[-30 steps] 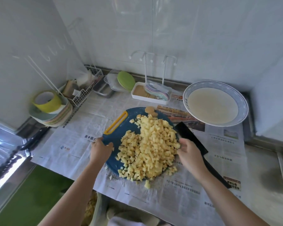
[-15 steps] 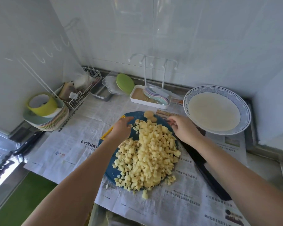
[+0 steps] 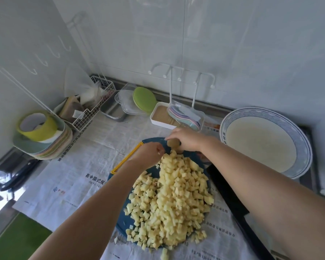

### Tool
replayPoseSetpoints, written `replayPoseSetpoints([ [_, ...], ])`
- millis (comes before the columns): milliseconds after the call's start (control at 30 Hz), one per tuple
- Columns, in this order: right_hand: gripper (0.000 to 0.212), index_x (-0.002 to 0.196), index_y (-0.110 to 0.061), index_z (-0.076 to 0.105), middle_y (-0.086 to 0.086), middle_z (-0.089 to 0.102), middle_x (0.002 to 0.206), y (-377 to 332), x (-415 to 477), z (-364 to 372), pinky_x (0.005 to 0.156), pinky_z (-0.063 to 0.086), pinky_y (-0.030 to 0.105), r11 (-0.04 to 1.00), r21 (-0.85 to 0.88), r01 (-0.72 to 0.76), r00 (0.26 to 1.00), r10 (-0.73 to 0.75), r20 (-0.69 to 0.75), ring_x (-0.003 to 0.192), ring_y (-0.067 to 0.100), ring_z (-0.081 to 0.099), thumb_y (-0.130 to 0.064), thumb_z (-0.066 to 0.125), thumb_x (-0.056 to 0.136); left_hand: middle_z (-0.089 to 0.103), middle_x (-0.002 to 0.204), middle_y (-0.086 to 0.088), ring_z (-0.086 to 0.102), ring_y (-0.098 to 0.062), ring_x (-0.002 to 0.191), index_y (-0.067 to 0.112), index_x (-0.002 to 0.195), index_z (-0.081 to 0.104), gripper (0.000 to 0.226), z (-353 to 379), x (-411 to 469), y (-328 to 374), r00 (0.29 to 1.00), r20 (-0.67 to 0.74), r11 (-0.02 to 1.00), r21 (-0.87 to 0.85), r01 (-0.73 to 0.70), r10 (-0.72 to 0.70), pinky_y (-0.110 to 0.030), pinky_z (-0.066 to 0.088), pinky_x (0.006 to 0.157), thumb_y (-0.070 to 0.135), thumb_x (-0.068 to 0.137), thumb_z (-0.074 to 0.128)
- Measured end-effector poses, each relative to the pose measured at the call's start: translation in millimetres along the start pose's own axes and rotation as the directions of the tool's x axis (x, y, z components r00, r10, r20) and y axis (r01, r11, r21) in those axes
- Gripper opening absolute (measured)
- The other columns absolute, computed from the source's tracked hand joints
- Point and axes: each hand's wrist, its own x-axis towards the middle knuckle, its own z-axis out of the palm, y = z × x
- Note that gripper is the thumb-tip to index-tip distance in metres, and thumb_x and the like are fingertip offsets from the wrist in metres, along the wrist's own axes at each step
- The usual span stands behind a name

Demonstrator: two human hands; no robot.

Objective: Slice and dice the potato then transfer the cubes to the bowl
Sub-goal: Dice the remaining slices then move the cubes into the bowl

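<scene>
The potato cubes lie heaped on a blue cutting board in the lower centre of the frame. At the pile's far edge the left hand has curled fingers, and the right hand bends over a potato end piece. I cannot tell whether either hand grips anything. The bowl sits at the right on the newspaper-covered tabletop.

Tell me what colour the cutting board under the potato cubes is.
The cutting board is dark blue, with a yellow handle strip at its left edge; head view.
</scene>
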Motion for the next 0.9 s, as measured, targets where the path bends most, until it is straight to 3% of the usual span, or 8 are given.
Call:
replayPoseSetpoints([
  [133,0.043,0.129,-0.021,0.061,0.003,0.055,0.134,7,4,6,0.106,0.038,0.035,0.999,0.035,0.029,0.998,-0.027,-0.065,0.123,0.022,0.050,-0.015,0.067,0.087,0.066,0.110,-0.003,0.054,-0.013,0.089,0.014,0.111,0.069,0.033,-3,4,-5,0.998,0.057,0.999,0.032,-0.032,0.030,-0.028,0.042,0.083,0.034,0.100,0.044],
  [267,0.038,0.123,-0.022,0.065,0.005,0.053,0.133,13,4,14,0.104,0.037,0.035,0.988,0.150,-0.025,0.990,0.046,-0.133,0.123,0.022,0.048,-0.018,0.071,0.085,0.065,0.118,0.001,0.058,-0.016,0.106,0.016,0.116,0.068,0.034,-6,-1,-4,0.995,0.090,0.999,-0.029,-0.037,0.039,-0.031,0.042,0.097,0.036,0.099,0.046],
  [367,0.032,0.113,-0.021,0.067,0.004,0.053,0.132,13,4,19,0.097,0.034,0.027,0.961,0.269,-0.069,0.977,0.120,-0.177,0.124,0.020,0.047,-0.014,0.071,0.083,0.064,0.123,0.005,0.057,-0.012,0.109,0.021,0.118,0.068,0.031,-8,-8,-1,0.993,0.102,0.994,-0.096,-0.052,0.062,-0.030,0.042,0.100,0.033,0.099,0.047],
  [600,0.037,0.111,-0.017,0.062,0.002,0.062,0.112,3,5,17,0.083,0.046,0.029,0.949,0.284,-0.136,0.962,0.195,-0.192,0.103,0.019,0.057,-0.015,0.072,0.076,0.061,0.127,0.006,0.054,-0.010,0.115,0.021,0.123,0.064,0.032,-12,-23,6,0.988,0.113,0.992,-0.088,-0.095,0.105,-0.026,0.038,0.102,0.031,0.100,0.044],
  [767,0.029,0.108,-0.018,0.057,0.001,0.058,0.108,0,7,21,0.073,0.045,0.026,0.953,0.274,-0.127,0.960,0.187,-0.207,0.098,0.018,0.056,-0.013,0.068,0.081,0.064,0.121,0.005,0.058,-0.008,0.103,0.018,0.115,0.067,0.027,-10,-28,-3,0.998,-0.025,0.979,-0.194,-0.059,0.055,-0.019,0.040,0.086,0.020,0.098,0.047],
  [900,0.022,0.101,-0.018,0.058,0.001,0.057,0.105,-1,11,15,0.079,0.049,0.031,0.947,0.286,-0.147,0.961,0.205,-0.187,0.096,0.018,0.055,-0.010,0.065,0.081,0.064,0.120,0.003,0.059,-0.011,0.102,0.017,0.113,0.068,0.025,-13,-24,-9,0.991,-0.122,0.939,-0.344,0.015,-0.061,-0.020,0.040,0.085,0.018,0.097,0.049],
])
